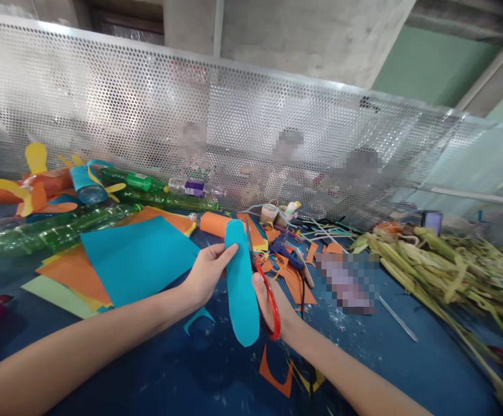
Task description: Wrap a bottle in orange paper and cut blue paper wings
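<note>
Between thumb and fingers, my left hand (210,268) grips a long blue paper piece (241,294) with rounded ends, held upright above the table. My right hand (272,303) is closed around red-handled scissors (272,297). Their blades point up and away along the right edge of the paper, near its upper part. Whether the blades are apart is hard to make out. Below the left hand lies a curved blue paper scrap (199,319). An orange scrap (276,372) rests on the table under the right wrist.
Blue, orange and green paper sheets (138,263) lie at left, with green plastic bottles (64,231) behind. Scraps and a blue glue gun (286,254) sit ahead. Dried husks (433,260) cover the right side. A perforated metal panel (242,115) stands along the back.
</note>
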Demonstrator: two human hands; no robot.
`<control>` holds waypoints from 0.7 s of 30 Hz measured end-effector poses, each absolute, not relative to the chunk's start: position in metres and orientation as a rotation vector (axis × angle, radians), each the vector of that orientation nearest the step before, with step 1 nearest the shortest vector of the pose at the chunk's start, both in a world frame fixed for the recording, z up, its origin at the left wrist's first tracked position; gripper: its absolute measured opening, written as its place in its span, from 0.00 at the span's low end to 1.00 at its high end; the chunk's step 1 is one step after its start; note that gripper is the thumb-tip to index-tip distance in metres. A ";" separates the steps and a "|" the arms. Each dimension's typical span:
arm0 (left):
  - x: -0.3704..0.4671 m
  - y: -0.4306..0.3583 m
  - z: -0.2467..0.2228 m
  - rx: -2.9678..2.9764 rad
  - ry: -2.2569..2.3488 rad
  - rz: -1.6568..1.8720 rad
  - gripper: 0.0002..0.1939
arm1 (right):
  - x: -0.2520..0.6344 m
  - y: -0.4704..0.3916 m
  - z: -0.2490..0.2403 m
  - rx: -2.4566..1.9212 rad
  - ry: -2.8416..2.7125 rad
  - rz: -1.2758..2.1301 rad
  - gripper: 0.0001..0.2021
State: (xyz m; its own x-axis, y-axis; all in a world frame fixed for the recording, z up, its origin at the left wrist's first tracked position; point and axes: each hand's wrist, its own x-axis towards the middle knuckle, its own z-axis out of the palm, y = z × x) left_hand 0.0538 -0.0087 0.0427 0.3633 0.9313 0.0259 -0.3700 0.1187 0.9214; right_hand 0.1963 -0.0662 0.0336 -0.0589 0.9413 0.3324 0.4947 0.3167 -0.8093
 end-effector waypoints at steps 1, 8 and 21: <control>0.054 -0.009 0.043 1.035 0.680 1.065 0.18 | 0.196 -0.066 0.033 -1.305 -1.693 0.626 0.20; 0.054 -0.009 0.042 1.029 0.678 1.072 0.16 | 0.197 -0.065 0.028 -1.290 -1.668 0.643 0.22; 0.055 -0.009 0.042 1.025 0.698 1.052 0.16 | 0.198 -0.063 0.021 -1.291 -1.656 0.656 0.22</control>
